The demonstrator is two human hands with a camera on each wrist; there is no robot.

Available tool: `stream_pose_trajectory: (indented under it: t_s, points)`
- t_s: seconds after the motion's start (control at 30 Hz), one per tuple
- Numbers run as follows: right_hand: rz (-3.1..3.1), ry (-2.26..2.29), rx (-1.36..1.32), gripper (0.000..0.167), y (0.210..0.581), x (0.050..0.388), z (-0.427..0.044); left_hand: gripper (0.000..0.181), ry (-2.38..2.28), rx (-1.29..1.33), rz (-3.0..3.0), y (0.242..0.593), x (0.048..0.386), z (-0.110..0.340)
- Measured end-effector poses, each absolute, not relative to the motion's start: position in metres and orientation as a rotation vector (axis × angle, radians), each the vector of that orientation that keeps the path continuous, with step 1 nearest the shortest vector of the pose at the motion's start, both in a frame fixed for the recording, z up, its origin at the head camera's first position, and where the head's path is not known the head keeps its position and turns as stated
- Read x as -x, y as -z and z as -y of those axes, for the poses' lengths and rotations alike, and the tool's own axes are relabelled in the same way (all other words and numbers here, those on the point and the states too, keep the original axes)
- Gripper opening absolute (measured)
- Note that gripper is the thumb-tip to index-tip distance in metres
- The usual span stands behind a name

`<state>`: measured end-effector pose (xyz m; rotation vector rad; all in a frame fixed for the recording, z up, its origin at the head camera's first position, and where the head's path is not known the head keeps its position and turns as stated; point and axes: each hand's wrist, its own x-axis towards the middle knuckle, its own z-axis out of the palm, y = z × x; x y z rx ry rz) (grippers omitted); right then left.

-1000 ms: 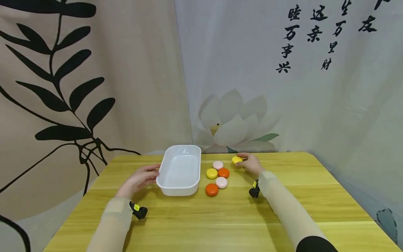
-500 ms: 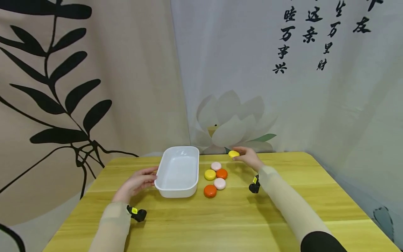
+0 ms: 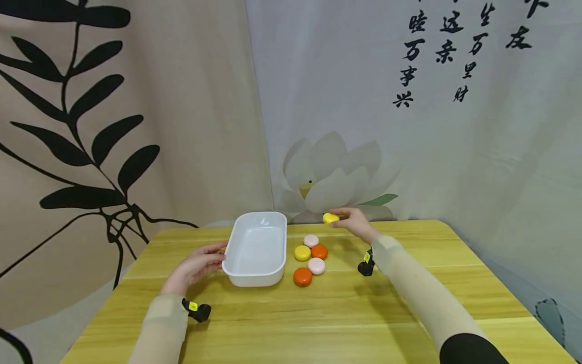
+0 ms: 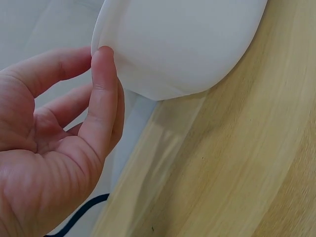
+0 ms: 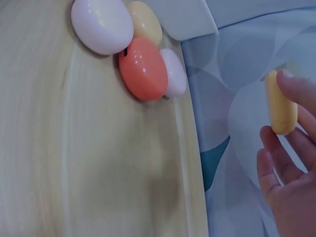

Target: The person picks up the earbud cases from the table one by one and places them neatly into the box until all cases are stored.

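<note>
My left hand (image 3: 196, 267) holds the left rim of a white rectangular tray (image 3: 255, 279), thumb and fingertips meeting at its edge in the left wrist view. My right hand (image 3: 356, 224) pinches a yellow rounded disc (image 3: 331, 218) between thumb and fingers, raised above the table's back edge. In the right wrist view this disc (image 5: 281, 106) is seen edge-on. On the table to the right of the tray lie a pale pink disc (image 3: 311, 241), a yellow disc (image 3: 302, 253), an orange disc (image 3: 319, 251), a second pink disc (image 3: 316, 266) and a second orange disc (image 3: 302, 276).
The wooden table (image 3: 345, 318) ends at the back against a printed cloth (image 3: 209, 126) with leaves, a lotus and writing. A black camera is strapped to each wrist. The loose discs lie close together between the tray and my right hand.
My right hand has lifted the yellow disc off the table's back area and moved it left, toward the tray. My left hand stays at the tray's rim. The head view has shifted slightly.
</note>
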<state>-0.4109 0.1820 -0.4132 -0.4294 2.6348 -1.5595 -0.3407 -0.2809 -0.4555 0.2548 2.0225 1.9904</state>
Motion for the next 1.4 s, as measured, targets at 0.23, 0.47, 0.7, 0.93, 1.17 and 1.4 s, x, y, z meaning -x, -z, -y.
stream_pose_trajectory:
  t_s: [0.23,0.47,0.7,0.93,1.17,1.4]
  points:
    - [-2.604,1.600,0.471,0.051,0.406,0.414,-0.178,0.061,-1.964,-0.259,-2.078,0.454,0.341,0.279]
    - [-2.619,1.582,0.490,0.050,0.401,0.418,-0.177,0.060,-2.001,-0.237,-2.056,0.457,0.339,0.278]
    - [-2.582,1.608,0.515,0.052,0.391,0.415,-0.174,0.062,-2.018,-0.253,-2.046,0.459,0.339,0.278]
    - [-2.574,1.605,0.523,0.050,0.391,0.420,-0.173,0.059,-2.009,-0.251,-2.043,0.456,0.341,0.272]
    - [-2.576,1.582,0.532,0.047,0.385,0.420,-0.166,0.057,-1.986,-0.252,-2.066,0.455,0.342,0.269]
    - [-2.579,1.588,0.547,0.047,0.380,0.420,-0.160,0.060,-1.991,-0.237,-2.087,0.459,0.341,0.269]
